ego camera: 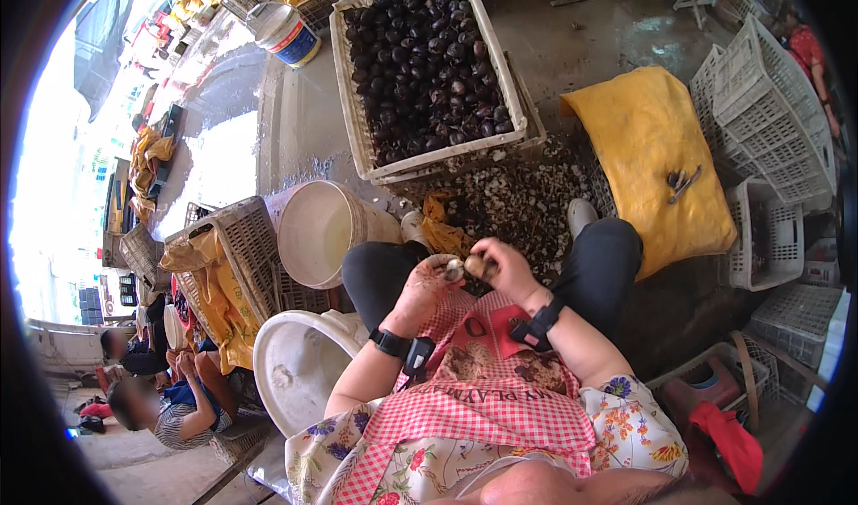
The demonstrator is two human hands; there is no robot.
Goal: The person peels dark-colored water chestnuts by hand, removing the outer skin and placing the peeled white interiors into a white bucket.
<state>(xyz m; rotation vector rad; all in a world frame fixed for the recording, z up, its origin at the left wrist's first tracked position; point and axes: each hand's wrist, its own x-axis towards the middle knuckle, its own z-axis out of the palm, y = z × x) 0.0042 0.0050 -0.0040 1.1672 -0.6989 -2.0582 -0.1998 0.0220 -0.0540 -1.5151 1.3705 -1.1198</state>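
Observation:
My left hand (423,285) pinches a small round water chestnut (454,269), which shows pale where its skin is off. Close against it, my right hand (513,267) grips a small tan object (476,266); fingers cover most of it, so its kind is unclear. Both hands are above my lap, over a red-and-white checked apron (482,411) with brown stains. Beyond my knees, a white plastic crate (354,113) holds many dark, unpeeled water chestnuts (429,69). Dark and pale peelings (523,190) cover the floor between my feet.
A white bucket (315,237) stands by my left knee, with a white tub (275,371) nearer. Right of me lies a yellow sack (657,163) bearing small tools (682,184). Stacked crates (771,103) rise at the right. A seated person (177,411) works at the left.

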